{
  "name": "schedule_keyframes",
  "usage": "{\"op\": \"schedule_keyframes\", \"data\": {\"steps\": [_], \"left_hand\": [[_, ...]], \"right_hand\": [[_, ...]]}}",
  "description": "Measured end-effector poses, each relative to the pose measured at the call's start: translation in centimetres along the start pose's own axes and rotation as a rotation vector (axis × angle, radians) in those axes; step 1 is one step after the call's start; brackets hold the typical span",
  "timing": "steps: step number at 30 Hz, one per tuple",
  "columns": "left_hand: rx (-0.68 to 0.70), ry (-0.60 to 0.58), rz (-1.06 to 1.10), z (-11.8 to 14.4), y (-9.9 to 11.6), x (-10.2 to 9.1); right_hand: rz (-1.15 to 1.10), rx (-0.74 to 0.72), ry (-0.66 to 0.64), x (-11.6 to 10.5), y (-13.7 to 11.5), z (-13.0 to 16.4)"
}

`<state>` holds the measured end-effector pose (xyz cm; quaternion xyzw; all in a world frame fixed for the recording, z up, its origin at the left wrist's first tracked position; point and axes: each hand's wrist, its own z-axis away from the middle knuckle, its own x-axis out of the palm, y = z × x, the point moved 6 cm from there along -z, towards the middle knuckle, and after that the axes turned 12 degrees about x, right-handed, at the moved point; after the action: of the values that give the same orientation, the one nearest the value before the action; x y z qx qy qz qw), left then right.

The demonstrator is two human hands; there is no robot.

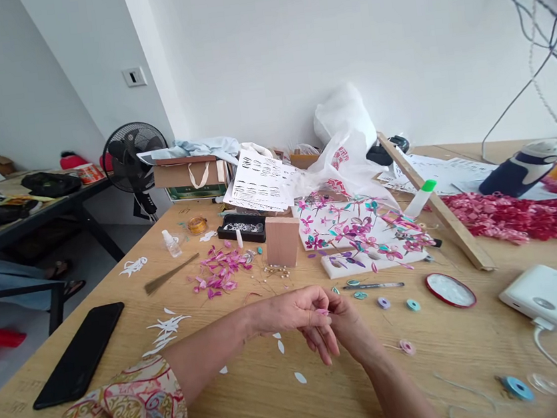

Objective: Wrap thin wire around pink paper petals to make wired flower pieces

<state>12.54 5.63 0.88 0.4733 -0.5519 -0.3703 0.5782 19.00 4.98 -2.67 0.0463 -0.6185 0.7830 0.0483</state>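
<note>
At the lower left of the frame a black phone (80, 354) lies flat on the wooden counter (261, 405), with white paper cutouts (166, 330) just beside it and loose pink petals (219, 275) further up. In the lower middle the left hand (298, 317) and the right hand (350, 328) meet, fingers curled together, pinching a small pink petal (323, 311) between their tips just above the counter. Toward the right lie small thread spools (398, 303), a red-rimmed lid (451, 290) and a white power bank (550, 297).

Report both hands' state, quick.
Left hand: fingers pinched on a small pink petal.
Right hand: closed against the same petal, grip partly hidden.
</note>
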Motion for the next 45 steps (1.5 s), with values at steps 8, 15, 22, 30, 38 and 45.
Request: {"op": "schedule_keyframes", "data": {"steps": [8,15,22,30,38,45], "left_hand": [[-0.085,0.051,-0.136,0.3,0.6,-1.1],[-0.042,0.157,-0.223,0.5,1.3,-1.5],[-0.022,0.01,-0.231,0.6,1.3,-0.9],[-0.072,0.017,-0.148,1.2,0.5,-1.2],[-0.034,-0.02,-0.093,1.3,0.8,-0.7],[-0.012,0.044,-0.218,1.5,1.2,-1.5]], "right_hand": [[0.034,-0.032,0.034,-0.8,0.1,-0.3],[0.073,-0.046,0.078,-1.2,0.1,-0.6],[0.091,-0.037,0.117,-1.7,0.5,-0.6],[0.095,-0.047,0.178,-2.4,0.2,-0.6],[0.111,-0.053,0.226,-2.8,0.2,-0.7],[0.147,-0.061,0.23,-2.8,0.0,-0.6]]}}
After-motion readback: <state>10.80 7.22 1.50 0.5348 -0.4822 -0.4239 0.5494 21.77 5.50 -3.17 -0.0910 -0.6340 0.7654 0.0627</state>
